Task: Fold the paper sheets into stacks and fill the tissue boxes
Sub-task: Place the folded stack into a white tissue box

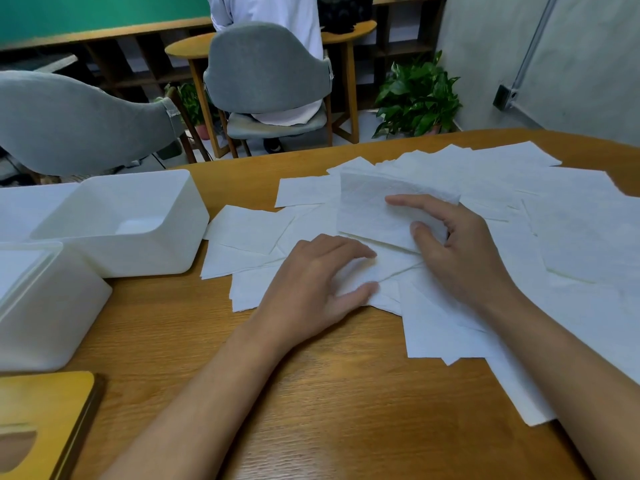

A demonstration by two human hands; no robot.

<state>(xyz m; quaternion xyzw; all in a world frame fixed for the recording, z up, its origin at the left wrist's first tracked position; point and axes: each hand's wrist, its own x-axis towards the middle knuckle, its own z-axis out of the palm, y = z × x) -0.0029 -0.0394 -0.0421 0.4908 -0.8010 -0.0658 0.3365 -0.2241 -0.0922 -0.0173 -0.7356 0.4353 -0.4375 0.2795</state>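
Note:
Several white paper sheets (554,216) lie scattered over the right half of the wooden table (311,393). My right hand (453,244) pinches a folded sheet (370,213) between thumb and fingers, lifting it slightly above the pile. My left hand (318,289) rests on flat sheets just below it, fingers gently curved and pressing the paper down. An open white tissue box (121,223) stands at the left, its inside bare. A second white box (41,306) stands nearer, at the left edge.
A wooden box lid with a slot (41,424) lies at the bottom left corner. Beyond the table are two grey chairs (266,74), a person in white seated at another table, and a potted plant (419,95).

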